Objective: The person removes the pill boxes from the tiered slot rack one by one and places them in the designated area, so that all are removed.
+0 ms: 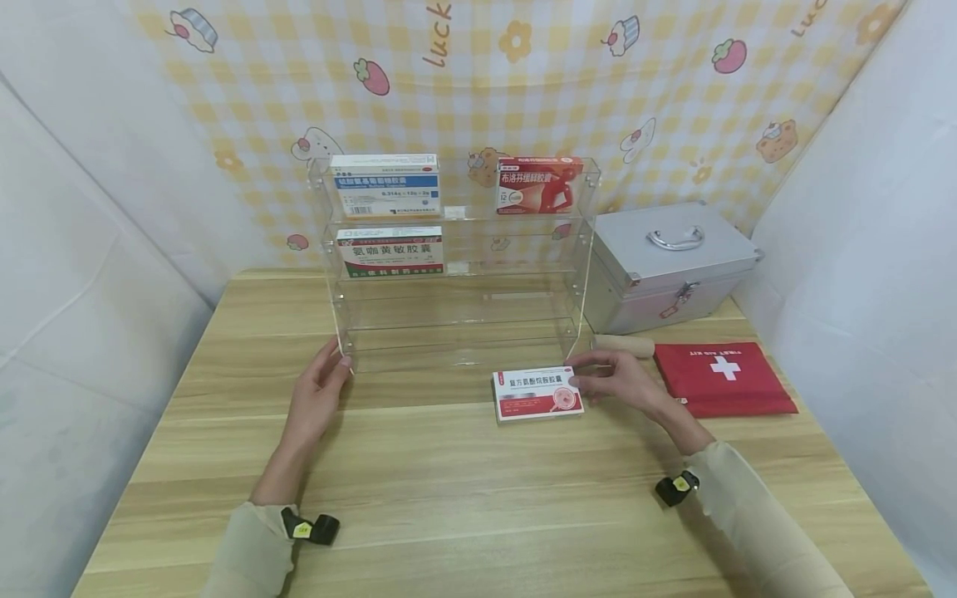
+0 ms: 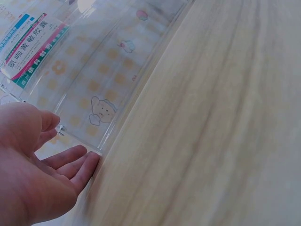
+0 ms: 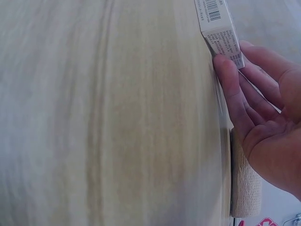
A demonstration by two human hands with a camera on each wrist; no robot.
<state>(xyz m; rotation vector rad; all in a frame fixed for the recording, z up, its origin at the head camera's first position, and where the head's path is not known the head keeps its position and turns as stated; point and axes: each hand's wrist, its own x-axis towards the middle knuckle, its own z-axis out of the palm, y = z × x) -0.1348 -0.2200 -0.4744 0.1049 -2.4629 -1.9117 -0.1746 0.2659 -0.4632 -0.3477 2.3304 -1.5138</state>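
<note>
In the head view a clear acrylic shelf rack (image 1: pixel 456 320) stands on the table. My left hand (image 1: pixel 321 390) holds its lower left side edge, thumb and fingers close about the panel; the left wrist view shows the fingertips (image 2: pixel 91 160) right at the bottom corner. My right hand (image 1: pixel 616 378) pinches the right end of a white-and-red medicine box (image 1: pixel 537 397), face up in front of the rack. The right wrist view shows that box's printed end (image 3: pixel 223 42) between thumb and fingers. Medicine boxes stand on the upper tiers: blue-white (image 1: pixel 387 189), green-red-white (image 1: pixel 390 253) and red (image 1: pixel 535 188).
A silver metal case (image 1: pixel 665 262) with a handle stands right of the rack. Before it lie a beige bandage roll (image 1: pixel 624 345) and a red first aid pouch (image 1: pixel 721 382). A yellow checked cloth (image 1: pixel 478 91) hangs behind; white curtains flank the wooden table (image 1: pixel 463 515).
</note>
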